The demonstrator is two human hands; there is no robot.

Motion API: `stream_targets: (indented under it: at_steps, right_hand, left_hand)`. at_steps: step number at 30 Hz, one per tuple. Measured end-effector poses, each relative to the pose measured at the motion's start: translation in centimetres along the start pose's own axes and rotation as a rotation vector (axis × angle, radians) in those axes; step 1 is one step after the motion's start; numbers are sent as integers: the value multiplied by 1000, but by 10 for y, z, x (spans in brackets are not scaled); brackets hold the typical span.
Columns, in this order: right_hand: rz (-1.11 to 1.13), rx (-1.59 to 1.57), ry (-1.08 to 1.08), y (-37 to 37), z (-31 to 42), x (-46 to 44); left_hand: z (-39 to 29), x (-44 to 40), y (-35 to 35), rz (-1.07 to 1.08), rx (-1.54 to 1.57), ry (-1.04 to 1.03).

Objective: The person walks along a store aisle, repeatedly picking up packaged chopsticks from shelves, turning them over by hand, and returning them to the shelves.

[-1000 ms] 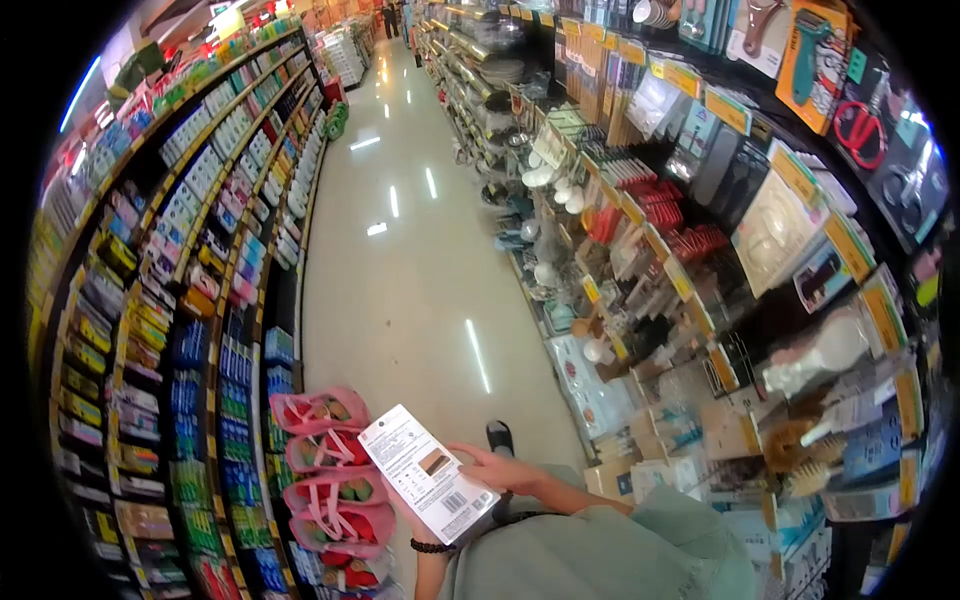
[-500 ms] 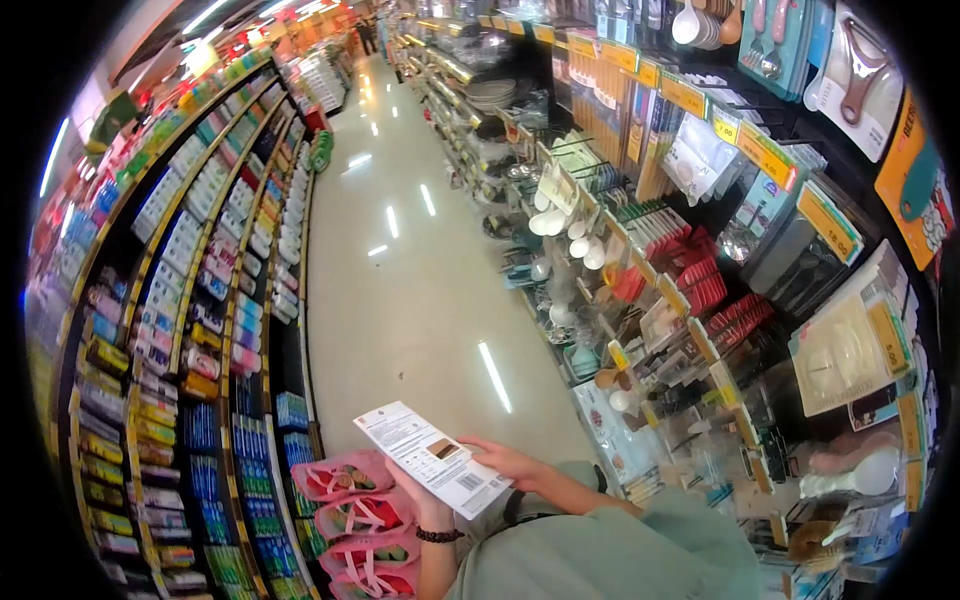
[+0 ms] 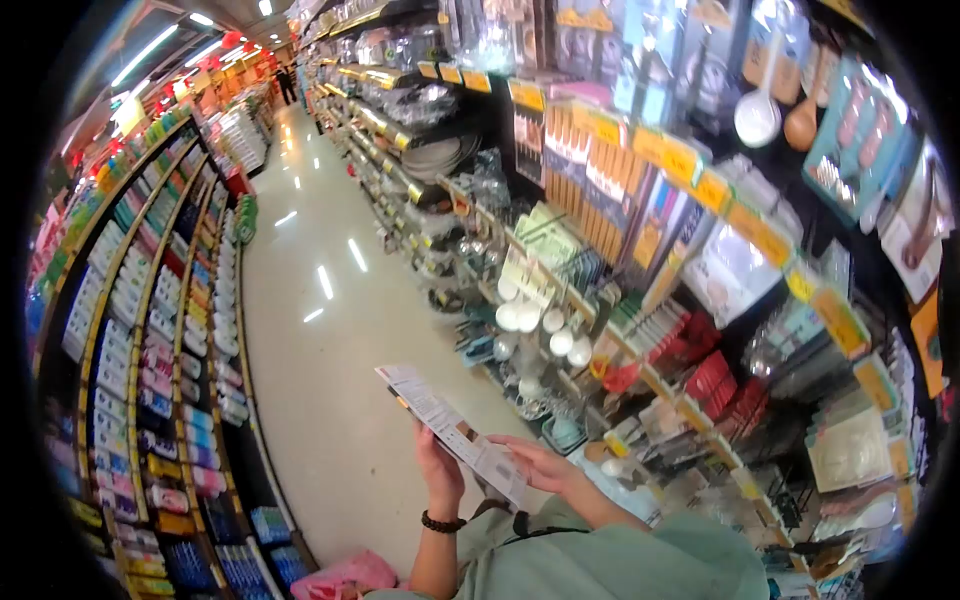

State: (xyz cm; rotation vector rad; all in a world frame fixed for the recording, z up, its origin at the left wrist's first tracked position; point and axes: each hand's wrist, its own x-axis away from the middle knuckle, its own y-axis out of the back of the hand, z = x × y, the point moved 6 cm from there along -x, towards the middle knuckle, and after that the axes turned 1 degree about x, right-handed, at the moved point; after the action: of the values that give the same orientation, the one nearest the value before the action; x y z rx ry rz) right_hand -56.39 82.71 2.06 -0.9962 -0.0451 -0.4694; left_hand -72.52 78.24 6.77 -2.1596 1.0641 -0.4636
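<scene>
A flat white packaged card (image 3: 455,432) with printed text and a small brown picture is held tilted in front of my body. My left hand (image 3: 438,468) grips its left edge from below, a dark beaded bracelet on the wrist. On the right edge, my right hand (image 3: 535,463) has its fingers closed at the card's lower right part. The fingertips under the card are hidden. Part of a pink bag (image 3: 350,575) shows at the bottom edge, left of my left forearm.
Shelves of bottles and boxes (image 3: 120,400) line the left of the aisle floor (image 3: 310,400). Racks on the right hold white spoons (image 3: 757,118), red-handled items (image 3: 710,385) and plates (image 3: 435,155). A person (image 3: 287,85) stands far down the aisle.
The view has turned toward the right-hand racks. The card is tilted more edge-on, still in both hands. The pink bags have mostly slipped out of view at the bottom.
</scene>
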Motion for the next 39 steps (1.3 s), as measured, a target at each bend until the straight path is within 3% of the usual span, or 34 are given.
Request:
stream_targets:
  at_steps: [3,7,10,14,20,32,39]
  right_hand:
    - [199,-47,-1,2,41,-36]
    - [-25,-62,112,8,69,-88]
    - [-45,-164,171,4,87,-109]
    - [-24,-148,256,-7,127,-133]
    - [-76,-138,385,14,184,-179]
    - [-115,97,642,40,323,-269]
    - [-39,96,769,50,359,-280]
  left_hand:
    - [-31,-80,-36,93,-144,-135]
    - [-27,-170,-49,120,-346,-144]
    - [-37,-215,-94,162,-446,-177]
    - [-37,-259,-132,252,-911,-577]
    - [-24,-322,-182,277,-1035,-681]
    - [-12,-449,-293,434,-962,-910]
    - [-15,-468,-306,545,-683,-971]
